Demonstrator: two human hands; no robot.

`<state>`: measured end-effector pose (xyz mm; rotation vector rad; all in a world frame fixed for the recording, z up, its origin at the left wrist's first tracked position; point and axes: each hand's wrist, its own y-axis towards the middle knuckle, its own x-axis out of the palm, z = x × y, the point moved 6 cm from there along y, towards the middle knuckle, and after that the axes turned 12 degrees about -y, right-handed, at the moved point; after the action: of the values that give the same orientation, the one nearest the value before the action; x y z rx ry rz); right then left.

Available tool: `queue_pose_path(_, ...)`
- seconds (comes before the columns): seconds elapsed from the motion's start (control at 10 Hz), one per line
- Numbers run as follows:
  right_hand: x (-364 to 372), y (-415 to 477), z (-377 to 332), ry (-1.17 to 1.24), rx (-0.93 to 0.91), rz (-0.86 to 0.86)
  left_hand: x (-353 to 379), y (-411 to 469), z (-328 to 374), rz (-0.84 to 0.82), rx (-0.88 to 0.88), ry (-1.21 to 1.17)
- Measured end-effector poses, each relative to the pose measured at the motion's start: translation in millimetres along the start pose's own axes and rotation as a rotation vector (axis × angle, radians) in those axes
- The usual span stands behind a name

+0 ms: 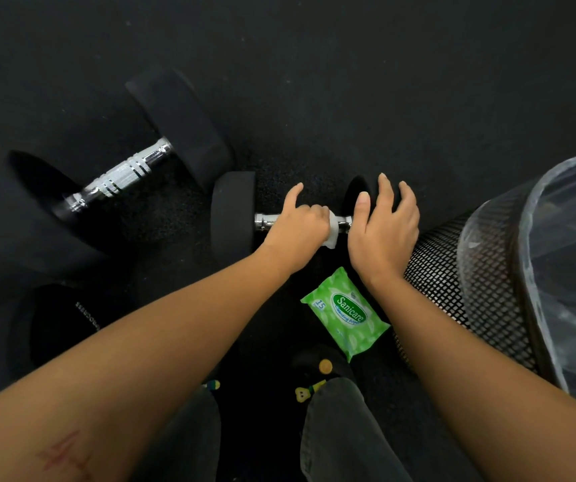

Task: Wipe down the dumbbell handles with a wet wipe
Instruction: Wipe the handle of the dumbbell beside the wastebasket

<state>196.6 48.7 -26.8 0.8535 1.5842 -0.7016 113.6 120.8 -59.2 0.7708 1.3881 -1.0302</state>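
A small black dumbbell [232, 210] lies on the dark floor in front of me, its chrome handle running left to right. My left hand [297, 224] grips a white wet wipe [332, 231] wrapped around that handle, index finger sticking out. My right hand [385, 224] rests with spread fingers on the dumbbell's right head, which it mostly hides. A larger dumbbell [123, 175] with a knurled chrome handle lies to the left, untouched.
A green pack of wipes [345, 313] lies on the floor between my arms. A black mesh bin [453, 273] with a clear liner stands at the right, close to my right wrist. My knees and shoes fill the bottom edge.
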Motion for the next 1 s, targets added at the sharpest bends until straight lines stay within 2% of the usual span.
queue_pose_path(0.1, 0, 0, 0, 0.001, -0.001, 0.003, 7, 5, -7, -0.065, 0.008, -0.123)
queue_pose_path(0.2, 1, 1, 1, 0.008, -0.002, 0.004, 2, 17, -19, -0.287, -0.113, -0.488)
queue_pose_path(0.3, 2, 1, 1, 0.01, -0.011, -0.001, -4, 17, -27, -0.347, -0.192, -0.607)
queue_pose_path(0.5, 2, 1, 1, 0.005, -0.016, 0.01, -2, 10, -34, -0.327, -0.196, -0.399)
queue_pose_path(0.7, 2, 1, 0, 0.002, -0.007, 0.014, -3, 13, -19, -0.309, -0.158, -0.387)
queue_pose_path(1.0, 0, 0, 1, 0.012, -0.019, 0.005, -14, 12, -22, -0.378, -0.183, -0.302)
